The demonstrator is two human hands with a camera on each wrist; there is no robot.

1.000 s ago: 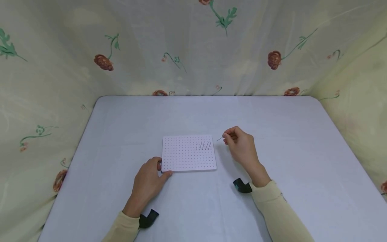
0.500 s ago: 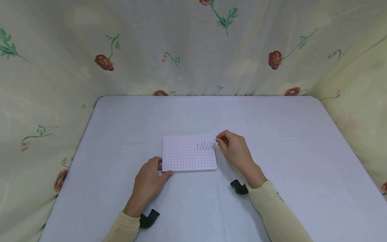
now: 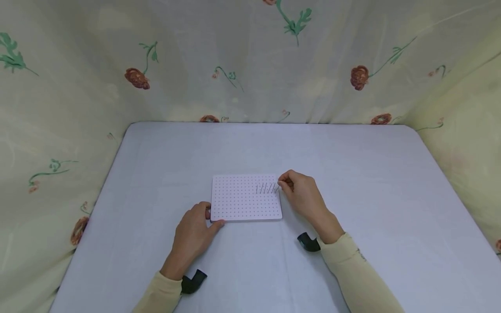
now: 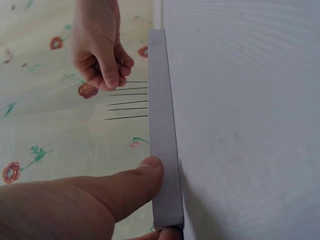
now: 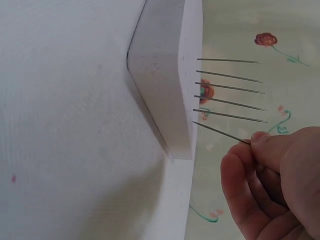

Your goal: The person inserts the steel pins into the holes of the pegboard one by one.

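A white board [image 3: 238, 204] with rows of small holes lies flat on the table. My left hand [image 3: 192, 237] grips its near left corner, thumb on the front edge and fingers at the left side. My right hand [image 3: 307, 200], over the right edge, pinches a thin metal needle [image 5: 222, 134] between thumb and index finger. The needle is tilted, its tip at the board's face by the end of a row of several standing needles [image 5: 230, 89]. Whether the tip is inside a hole, I cannot tell.
The table [image 3: 352, 165] has a white cover. A floral curtain [image 3: 250, 61] hangs behind and along both sides. Black angled pieces [image 3: 193, 282] stick out at both wrists, above the table.
My right hand has moved left and slightly down with the needle, bringing its tip from beside the board to the end of the needle row. The left hand stays on the corner.
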